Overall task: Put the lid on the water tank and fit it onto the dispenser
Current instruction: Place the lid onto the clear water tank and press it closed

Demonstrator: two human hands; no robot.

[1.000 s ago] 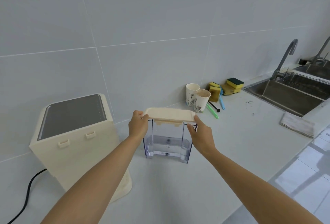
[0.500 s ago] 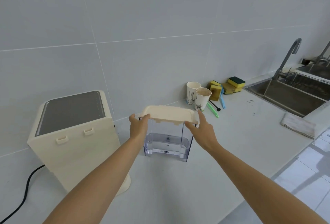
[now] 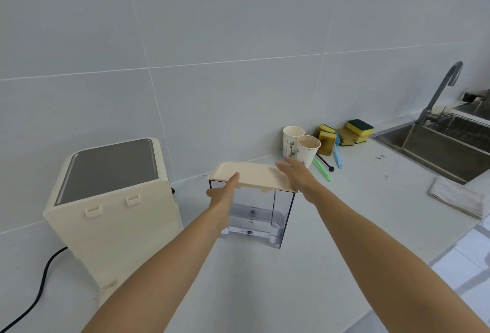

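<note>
A clear water tank (image 3: 261,216) stands upright on the white counter, centre of view. The cream lid (image 3: 252,175) lies on top of the tank. My left hand (image 3: 222,194) grips the tank's near left corner, thumb resting on the lid's edge. My right hand (image 3: 298,171) lies flat with fingers stretched on the lid's right end. The cream dispenser (image 3: 114,200) with a dark grey top stands to the left, its two small hooks facing the tank, a short gap between them.
Two paper cups (image 3: 301,145) stand just behind the tank by the wall, with sponges (image 3: 344,135) and brushes (image 3: 337,153) beside them. A steel sink (image 3: 437,147) with a tap is at the right, a folded cloth (image 3: 456,196) near it. The dispenser's black cable (image 3: 39,290) trails left.
The lid has come down from above the tank onto its top. My right hand has opened flat on the lid, and my left hand has shifted to the tank's corner.
</note>
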